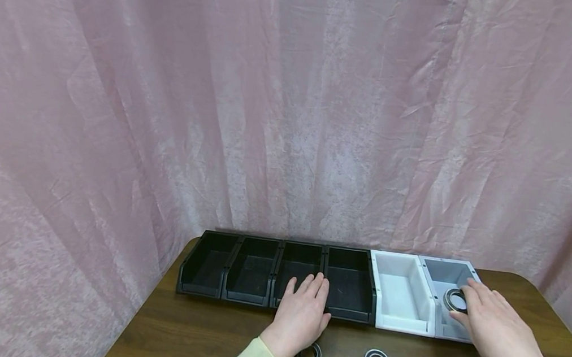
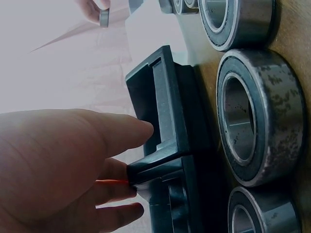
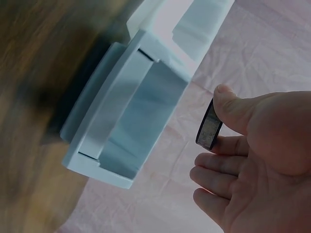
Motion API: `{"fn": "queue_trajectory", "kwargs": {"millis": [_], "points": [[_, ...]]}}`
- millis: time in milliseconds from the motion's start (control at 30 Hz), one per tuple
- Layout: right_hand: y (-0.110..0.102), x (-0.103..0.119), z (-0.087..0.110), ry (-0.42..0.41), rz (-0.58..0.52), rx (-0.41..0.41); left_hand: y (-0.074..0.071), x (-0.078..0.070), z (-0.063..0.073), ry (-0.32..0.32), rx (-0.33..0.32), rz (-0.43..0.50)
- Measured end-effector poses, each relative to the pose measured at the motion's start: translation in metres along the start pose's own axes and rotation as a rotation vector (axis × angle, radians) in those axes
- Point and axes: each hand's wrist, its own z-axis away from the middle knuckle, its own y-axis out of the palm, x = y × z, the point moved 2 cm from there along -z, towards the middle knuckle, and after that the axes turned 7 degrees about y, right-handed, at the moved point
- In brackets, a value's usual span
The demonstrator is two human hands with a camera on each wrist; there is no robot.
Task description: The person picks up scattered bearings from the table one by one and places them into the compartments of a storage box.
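My right hand [image 1: 497, 327] pinches a ball bearing [image 3: 210, 127] between thumb and index finger, above the grey bin [image 1: 445, 270] at the right end of the row. The other fingers of that hand are loosely bent. Extended over the front of the black bins [image 1: 256, 272], my left hand [image 1: 300, 318] holds nothing, its fingertips close to a divider between two of them. Several more bearings [image 1: 378, 353] lie flat on the table in front of the row, just right of the left wrist. One of them is partly hidden by that wrist.
A white bin [image 1: 401, 290] stands between the black bins and the grey one. The row runs along the back of the brown wooden table [image 1: 175, 333]. Pink curtains [image 1: 291, 116] hang right behind it and on both sides.
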Motion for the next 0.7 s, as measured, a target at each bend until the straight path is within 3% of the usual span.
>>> {"fn": "queue_trajectory", "kwargs": {"millis": [700], "points": [[0.014, -0.014, -0.012, 0.049, 0.012, 0.043, 0.001, 0.0, 0.0, 0.004, -0.009, 0.001]]}}
